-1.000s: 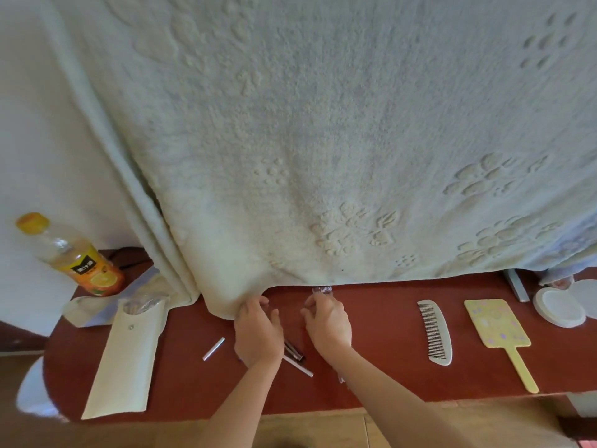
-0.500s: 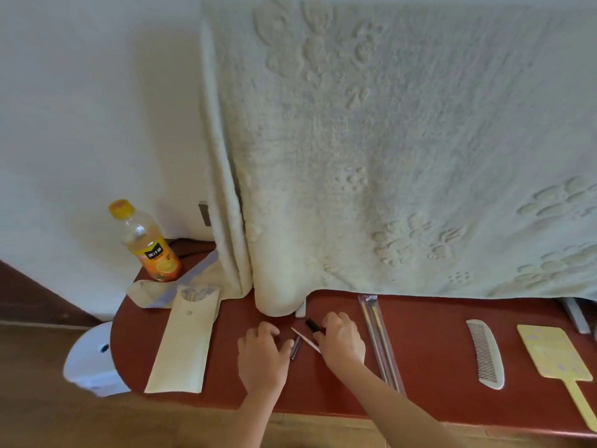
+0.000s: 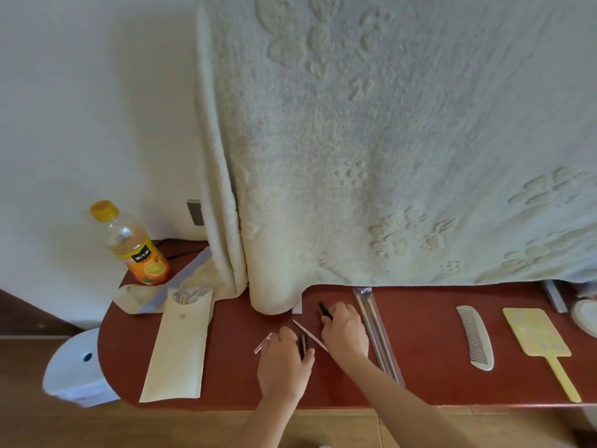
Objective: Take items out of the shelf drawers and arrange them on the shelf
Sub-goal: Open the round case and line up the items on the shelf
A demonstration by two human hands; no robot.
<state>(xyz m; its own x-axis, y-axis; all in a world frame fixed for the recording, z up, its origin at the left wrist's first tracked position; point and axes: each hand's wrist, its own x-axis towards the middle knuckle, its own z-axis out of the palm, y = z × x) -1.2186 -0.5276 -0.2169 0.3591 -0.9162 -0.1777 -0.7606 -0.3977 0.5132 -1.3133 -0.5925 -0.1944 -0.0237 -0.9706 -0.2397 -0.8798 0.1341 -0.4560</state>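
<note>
Lots of things already lie on the red shelf [image 3: 423, 321]. So a big part of the job looks done.

The right hand [image 3: 345, 328] has its fingers bent around one end of a short black stick [image 3: 324, 309]. The other end pokes out past the fingertips, toward the big white blanket [image 3: 387, 156] that hangs down behind. The left hand [image 3: 284, 358] lies palm down with bent fingers. I cannot tell if it holds anything.

A thin pink stick [image 3: 309, 338] lies between the two hands. A dark stick [image 3: 303, 345] sits right by the left thumb. Another pink stick [image 3: 262, 343] peeks out on the far side of the left hand. These small sticks cross each other and are not in a neat row yet. I think the hands are sorting them now.

Just beside the right hand, on its outer side, lies a long clear packet [image 3: 378, 331]. Farther out that way are a white comb [image 3: 476, 338] and a yellow hand mirror [image 3: 536, 334], set side by side and looking tidy. Out past the left hand lie a long white pouch [image 3: 179, 347], a folded cloth [image 3: 151, 295] and a juice bottle [image 3: 132, 244].

I cannot see any drawers here. So I cannot tell if more things are waiting inside. What is left, I think, is to line up the little sticks.
</note>
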